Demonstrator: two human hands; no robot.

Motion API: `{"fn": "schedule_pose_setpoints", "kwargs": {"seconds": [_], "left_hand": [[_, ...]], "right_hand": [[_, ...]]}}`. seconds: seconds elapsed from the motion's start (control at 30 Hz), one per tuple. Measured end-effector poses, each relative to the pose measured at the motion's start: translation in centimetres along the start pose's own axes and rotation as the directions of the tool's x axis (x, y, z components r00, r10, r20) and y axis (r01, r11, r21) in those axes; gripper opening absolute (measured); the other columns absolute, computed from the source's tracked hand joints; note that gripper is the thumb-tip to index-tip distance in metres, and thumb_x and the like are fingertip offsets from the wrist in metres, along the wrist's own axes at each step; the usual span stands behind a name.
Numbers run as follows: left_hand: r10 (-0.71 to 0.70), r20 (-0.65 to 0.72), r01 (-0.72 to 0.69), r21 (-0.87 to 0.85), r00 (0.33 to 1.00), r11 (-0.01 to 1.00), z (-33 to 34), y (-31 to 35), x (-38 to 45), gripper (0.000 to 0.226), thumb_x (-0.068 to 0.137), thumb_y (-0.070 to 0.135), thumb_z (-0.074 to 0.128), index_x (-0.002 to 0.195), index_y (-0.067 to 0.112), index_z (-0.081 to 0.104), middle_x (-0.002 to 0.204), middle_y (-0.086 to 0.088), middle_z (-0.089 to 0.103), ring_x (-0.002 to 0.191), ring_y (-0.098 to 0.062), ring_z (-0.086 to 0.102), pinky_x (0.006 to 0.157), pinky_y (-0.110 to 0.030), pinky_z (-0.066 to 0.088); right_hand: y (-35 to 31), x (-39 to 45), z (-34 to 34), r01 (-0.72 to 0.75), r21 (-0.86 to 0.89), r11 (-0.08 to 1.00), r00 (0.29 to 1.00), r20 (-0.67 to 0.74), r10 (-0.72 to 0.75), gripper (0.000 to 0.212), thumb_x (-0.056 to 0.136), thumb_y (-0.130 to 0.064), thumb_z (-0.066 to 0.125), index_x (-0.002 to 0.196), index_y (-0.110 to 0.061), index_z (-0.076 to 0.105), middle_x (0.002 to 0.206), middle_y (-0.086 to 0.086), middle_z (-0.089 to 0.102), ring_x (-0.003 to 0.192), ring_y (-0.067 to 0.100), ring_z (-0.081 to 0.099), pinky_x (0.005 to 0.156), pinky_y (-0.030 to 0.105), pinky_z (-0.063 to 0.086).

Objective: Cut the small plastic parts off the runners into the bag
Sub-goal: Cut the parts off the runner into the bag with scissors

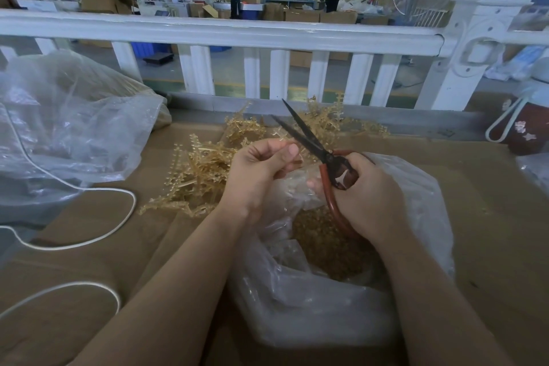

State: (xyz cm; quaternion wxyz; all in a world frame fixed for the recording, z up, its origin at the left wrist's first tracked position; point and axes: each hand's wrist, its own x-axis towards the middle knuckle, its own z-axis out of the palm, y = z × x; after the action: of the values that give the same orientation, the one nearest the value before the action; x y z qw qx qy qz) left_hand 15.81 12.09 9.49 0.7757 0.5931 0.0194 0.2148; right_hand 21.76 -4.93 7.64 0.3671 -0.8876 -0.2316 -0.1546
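One clear bag (416,193) of cut parts (320,241); right hand (368,193) grips one pair of scissors (309,134), blades apart; left hand (261,169) pinches one runner (285,144); runner pile (202,175) uncounted.

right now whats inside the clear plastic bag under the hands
The clear plastic bag holds a heap of small amber plastic parts. The right hand, the red-handled scissors and crumpled bag folds cover part of the heap, so its depth is hidden.

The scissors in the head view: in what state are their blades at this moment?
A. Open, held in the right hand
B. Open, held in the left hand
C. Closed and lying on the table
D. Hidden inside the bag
A: the scissors have their two dark blades spread apart, and the right hand grips their red handles above the bag.
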Motion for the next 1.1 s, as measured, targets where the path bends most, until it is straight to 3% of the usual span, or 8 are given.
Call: {"fn": "schedule_pose_setpoints", "kwargs": {"seconds": [0.07,0.2,0.37,0.5,0.83,1.1], "left_hand": [[0.008,0.001,-0.008,-0.029,1.000,1.000,-0.21,0.15,0.09,0.006,0.082,0.010,0.069,0.077,0.009,0.069,0.066,-0.001,0.061,0.061,-0.009,0.051,0.066,-0.020,0.047],[0.023,0.011,-0.023,-0.020,1.000,1.000,-0.70,-0.02,0.31,0.029,0.093,-0.003,0.057,0.072,0.012,0.068,0.062,0.000,0.054,0.063,-0.012,0.042,0.066,-0.026,0.038],[0.001,0.066,0.000,-0.015,0.998,1.000,-0.76,-0.09,0.26,0.026,0.093,-0.001,0.057,0.073,0.011,0.068,0.066,0.000,0.056,0.065,-0.010,0.044,0.069,-0.024,0.040],[-0.012,0.049,0.013,-0.014,0.999,1.000,-0.79,-0.24,0.33,0.039,0.093,-0.005,0.055,0.073,0.018,0.077,0.068,0.001,0.058,0.067,-0.008,0.047,0.070,-0.023,0.041],[-0.011,0.060,0.011,-0.014,0.998,1.000,-0.74,-0.24,0.29,0.012,0.088,0.007,0.063,0.079,0.009,0.071,0.071,0.001,0.063,0.070,-0.010,0.049,0.069,-0.023,0.039],[-0.011,0.048,0.013,-0.046,0.999,0.999,-0.81,-0.24,0.34,0.008,0.079,0.013,0.067,0.077,0.006,0.069,0.069,-0.004,0.059,0.066,-0.011,0.046,0.064,-0.020,0.040]], "right_hand": [[-0.18,-0.12,-0.13,0.036,-0.043,0.998,0.999,0.027,-0.035,0.050,0.071,-0.079,0.065,0.093,-0.035,0.057,0.081,-0.022,0.059,0.073,-0.005,0.053,0.058,0.012,0.034],[-0.34,-0.18,-0.20,0.084,-0.109,0.991,0.996,0.024,-0.082,0.063,0.066,-0.087,0.054,0.091,-0.029,0.058,0.082,-0.019,0.059,0.074,-0.003,0.052,0.060,0.011,0.037],[-0.24,-0.12,-0.20,0.096,-0.167,0.981,0.995,-0.013,-0.099,0.055,0.071,-0.083,0.059,0.087,-0.030,0.058,0.080,-0.018,0.058,0.071,-0.006,0.050,0.056,0.010,0.031],[-0.27,-0.15,-0.14,0.104,-0.216,0.971,0.993,-0.027,-0.112,0.054,0.073,-0.083,0.058,0.084,-0.030,0.057,0.078,-0.019,0.057,0.066,-0.003,0.049,0.055,0.011,0.035],[-0.22,-0.26,-0.02,0.075,-0.264,0.962,0.993,-0.069,-0.097,0.050,0.077,-0.071,0.069,0.068,-0.029,0.045,0.060,-0.014,0.048,0.055,0.003,0.045,0.049,0.018,0.033],[-0.59,-0.14,-0.28,0.078,-0.286,0.955,0.990,-0.087,-0.107,0.047,0.077,-0.077,0.065,0.081,-0.031,0.054,0.069,-0.023,0.045,0.058,-0.007,0.040,0.050,0.011,0.025]]}}
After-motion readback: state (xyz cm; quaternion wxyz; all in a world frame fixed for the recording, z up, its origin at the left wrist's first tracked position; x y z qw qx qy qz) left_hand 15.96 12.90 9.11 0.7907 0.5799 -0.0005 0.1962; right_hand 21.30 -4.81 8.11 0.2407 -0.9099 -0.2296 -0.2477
